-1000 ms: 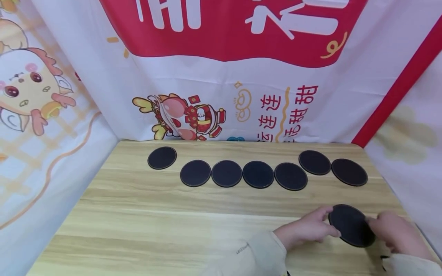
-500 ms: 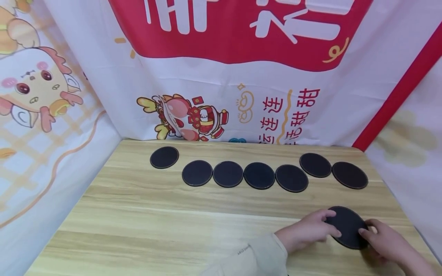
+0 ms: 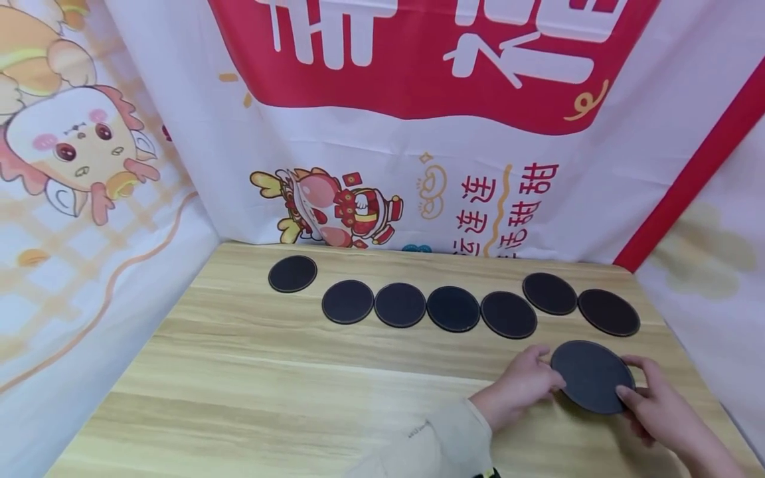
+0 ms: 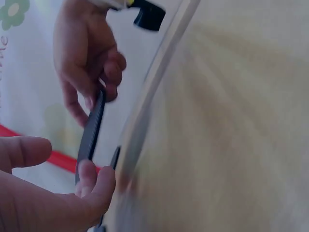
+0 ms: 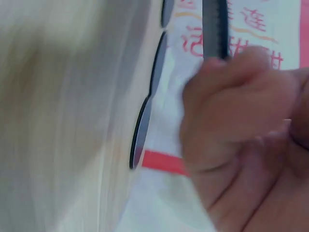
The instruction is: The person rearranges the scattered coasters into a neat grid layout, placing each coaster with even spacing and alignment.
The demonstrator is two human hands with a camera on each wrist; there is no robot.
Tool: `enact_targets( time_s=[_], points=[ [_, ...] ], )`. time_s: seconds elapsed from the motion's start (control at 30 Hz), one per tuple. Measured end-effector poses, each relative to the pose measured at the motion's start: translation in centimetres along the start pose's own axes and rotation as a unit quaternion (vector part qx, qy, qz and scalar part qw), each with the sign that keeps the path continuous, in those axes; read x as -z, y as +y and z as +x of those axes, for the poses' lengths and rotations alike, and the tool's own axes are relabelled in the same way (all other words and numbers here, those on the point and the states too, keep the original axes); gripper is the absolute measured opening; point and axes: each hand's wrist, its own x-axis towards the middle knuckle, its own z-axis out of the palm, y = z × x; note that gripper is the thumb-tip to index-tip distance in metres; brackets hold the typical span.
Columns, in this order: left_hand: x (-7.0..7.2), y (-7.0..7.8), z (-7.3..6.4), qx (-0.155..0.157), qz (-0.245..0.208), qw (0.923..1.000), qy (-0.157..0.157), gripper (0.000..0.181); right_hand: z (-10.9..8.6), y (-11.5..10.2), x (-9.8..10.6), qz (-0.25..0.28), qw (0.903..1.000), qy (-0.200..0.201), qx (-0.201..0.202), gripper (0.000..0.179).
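Note:
In the head view, a black round coaster (image 3: 592,377) is held at the right front, raised off the table. My right hand (image 3: 657,408) pinches its right edge, thumb on the upper face and fingers curled behind. My left hand (image 3: 518,385) is at the coaster's left edge, with its digits spread apart. The left wrist view shows the coaster (image 4: 90,130) nearly edge-on, with the right hand (image 4: 87,53) gripping its far end and left fingertips (image 4: 88,176) at its near end. The right wrist view has the coaster (image 5: 215,29) rising above the fingers.
On the wooden table (image 3: 287,398), several matching coasters lie along the back, including one apart at left (image 3: 293,273), a touching row in the middle (image 3: 400,305) and a pair at right (image 3: 608,312). Printed cloth (image 3: 370,143) hangs behind and at both sides.
The coaster has risen and moved slightly away from me, its face now lighter. My right hand has gone from a blurred reach to a pinch. The left hand's digits have drawn back from its face.

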Motion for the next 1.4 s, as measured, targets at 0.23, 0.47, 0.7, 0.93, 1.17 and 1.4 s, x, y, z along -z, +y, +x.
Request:
enact_targets(
  time_s=[0.23,0.47,0.7,0.93,1.17,1.4],
  points=[
    [2.9,1.7,0.1,-0.064,0.094,0.9935,-0.011,0.056,-0.2,-1.2,-0.8,0.082,0.9949,0.009,0.057,0.051],
    [5.7,3.2,-0.4,-0.113,0.164,0.98,0.01,0.041,-0.1,-4.1,-2.0,0.095,0.9903,0.017,0.1,0.047],
    [8.5,4.3,-0.9,-0.134,0.215,0.9672,-0.02,0.05,0.5,-6.7,-3.6,0.112,0.9888,-0.003,0.098,0.047],
    [11.9,4.6,-1.5,-0.12,0.145,0.9803,-0.061,0.056,1.1,-9.0,-5.5,0.128,0.9858,-0.014,0.108,0.047],
    [15.5,5.2,-2.6,-0.128,0.131,0.9798,-0.081,0.059,1.8,-11.6,-7.4,0.135,0.9834,-0.041,0.114,0.049],
    [19.1,6.3,-4.0,-0.154,0.178,0.9699,-0.062,0.06,2.8,-14.1,-10.0,0.162,0.9788,-0.062,0.108,0.048]
  ],
)
